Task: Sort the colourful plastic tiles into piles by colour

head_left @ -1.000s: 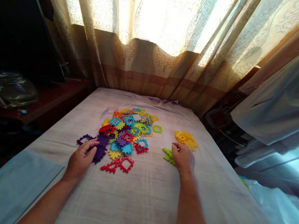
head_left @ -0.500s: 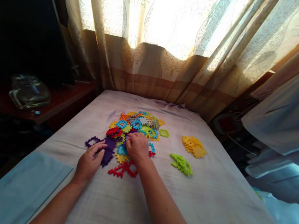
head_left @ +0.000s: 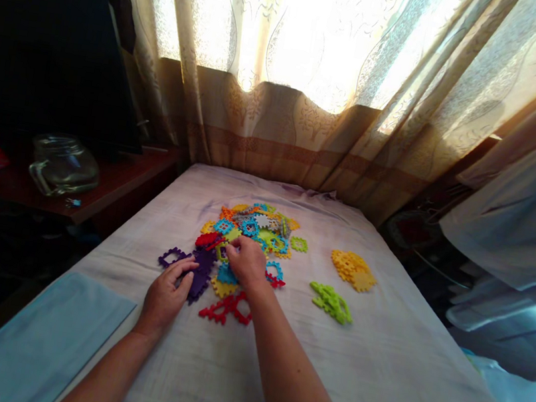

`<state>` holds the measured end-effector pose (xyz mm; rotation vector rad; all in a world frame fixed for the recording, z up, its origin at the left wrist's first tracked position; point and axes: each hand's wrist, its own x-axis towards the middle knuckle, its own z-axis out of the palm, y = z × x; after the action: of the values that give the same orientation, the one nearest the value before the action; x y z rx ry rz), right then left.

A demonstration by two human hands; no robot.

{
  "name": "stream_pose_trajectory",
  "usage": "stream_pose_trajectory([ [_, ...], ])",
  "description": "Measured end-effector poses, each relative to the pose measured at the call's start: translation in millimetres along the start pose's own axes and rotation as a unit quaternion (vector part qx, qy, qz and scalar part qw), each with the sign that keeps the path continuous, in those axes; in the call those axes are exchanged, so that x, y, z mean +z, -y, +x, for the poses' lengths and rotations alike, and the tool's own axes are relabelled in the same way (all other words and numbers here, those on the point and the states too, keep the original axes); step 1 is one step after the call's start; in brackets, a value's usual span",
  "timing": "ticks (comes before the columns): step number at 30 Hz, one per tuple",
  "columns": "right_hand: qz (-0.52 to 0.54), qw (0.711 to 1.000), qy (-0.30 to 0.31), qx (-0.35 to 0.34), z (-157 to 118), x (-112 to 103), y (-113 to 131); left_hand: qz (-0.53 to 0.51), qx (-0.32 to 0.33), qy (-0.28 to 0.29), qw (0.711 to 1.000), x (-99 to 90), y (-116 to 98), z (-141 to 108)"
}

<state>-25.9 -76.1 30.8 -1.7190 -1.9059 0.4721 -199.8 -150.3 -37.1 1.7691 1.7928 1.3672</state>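
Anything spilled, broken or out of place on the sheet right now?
Nothing visibly spilled or broken. One green square lies beside the mixed pile, apart from the green stack, so it looks slightly stray.

A room in a home, judging by the patterned curtains (head_left: 280, 119), hanging cloth (head_left: 520, 198) and glass jug (head_left: 69, 168).

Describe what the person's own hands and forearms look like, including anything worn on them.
The left hand and right hand are bare, without gloves. No sleeve, watch or bracelet shows. Small spots mark the right forearm.
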Motion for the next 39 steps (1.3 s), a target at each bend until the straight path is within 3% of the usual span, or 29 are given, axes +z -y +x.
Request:
stream_pose_trajectory([
  [6,0.217,0.975,-0.041,-0.007,-2.2,-39.4,-41.2,-0.004,-0.002,-0.004,1.000,-0.1,-1.1,0.3],
  [9,0.231,0.970,-0.079,-0.012,-16.1,-68.5,-75.9,-0.002,-0.002,-0.002,1.000,-0.1,-0.2,0.8],
  [14,0.222,0.959,-0.169,0.052,-41.7,-108.6,-139.2,0.007,-0.011,0.001,1.000,-0.4,1.6,1.9],
  [18,0.278,0.942,-0.156,0.105,-52.2,-125.5,-168.8,0.012,-0.017,0.002,1.000,-0.4,3.0,2.5],
  [21,0.343,0.924,-0.119,0.119,-55.3,-130.5,-164.7,0.016,-0.018,-0.003,1.000,-0.4,4.2,2.8],
  [24,0.394,0.914,-0.056,0.085,-56.7,-123.9,-142.1,0.020,-0.020,-0.004,1.000,-0.5,5.1,2.9],
  [28,0.267,0.963,-0.016,0.032,-57.7,-102.7,-109.8,0.021,-0.017,-0.005,1.000,-0.8,5.0,2.8],
  [33,0.206,0.978,-0.037,-0.003,-56.0,-94.8,-99.4,0.018,-0.008,-0.002,1.000,-1.0,3.9,2.7],
  [39,0.074,0.979,-0.179,0.064,-52.2,-124.0,-140.9,0.018,-0.014,0.000,1.000,-1.6,2.6,2.5],
])
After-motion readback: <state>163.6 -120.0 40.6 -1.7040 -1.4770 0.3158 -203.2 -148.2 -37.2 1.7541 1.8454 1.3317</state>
